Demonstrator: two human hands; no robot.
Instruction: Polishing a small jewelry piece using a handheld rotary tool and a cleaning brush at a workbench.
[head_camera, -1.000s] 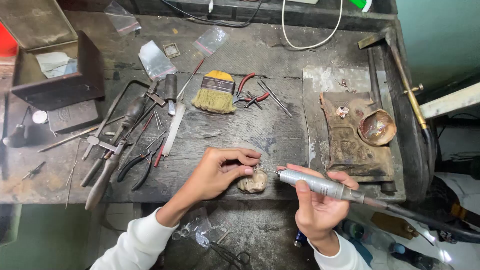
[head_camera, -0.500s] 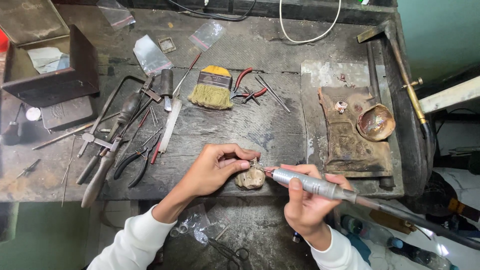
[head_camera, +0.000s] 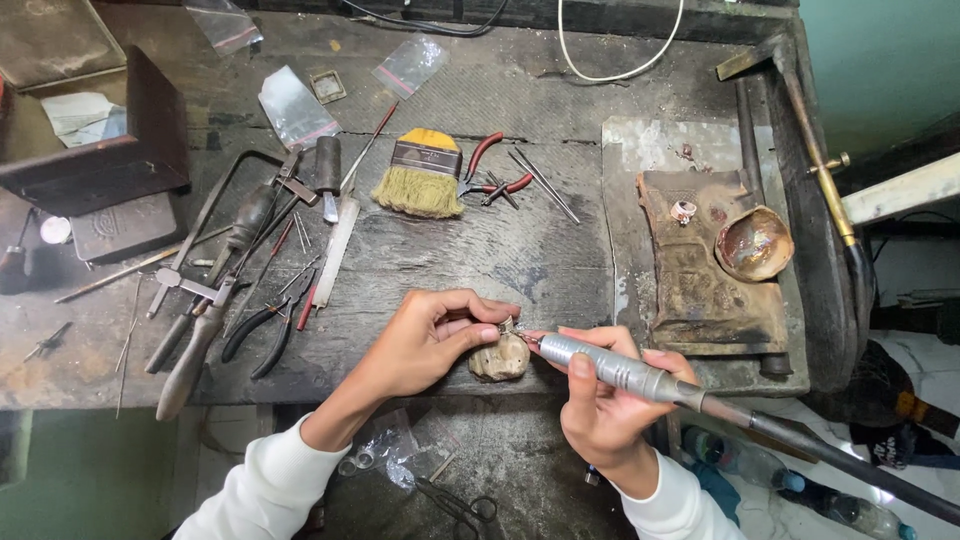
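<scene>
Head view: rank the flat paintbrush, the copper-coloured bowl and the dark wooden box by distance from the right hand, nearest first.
1. Copper-coloured bowl: up and to the right of the right hand, on the rusty metal slab.
2. Flat paintbrush: farther up the bench, to the left, beside red-handled pliers.
3. Dark wooden box: far left end of the bench, plainly farthest.

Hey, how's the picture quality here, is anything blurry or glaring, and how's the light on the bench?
Head view: soft, even light on the workbench, with only faint shadows. The left hand, right hand and silver rotary handpiece look sharp. The small piece pinched at the peg is too tiny to make out. Mild glare shows on the shiny bowl. Wide-lens bending curves the bench edges.
</scene>
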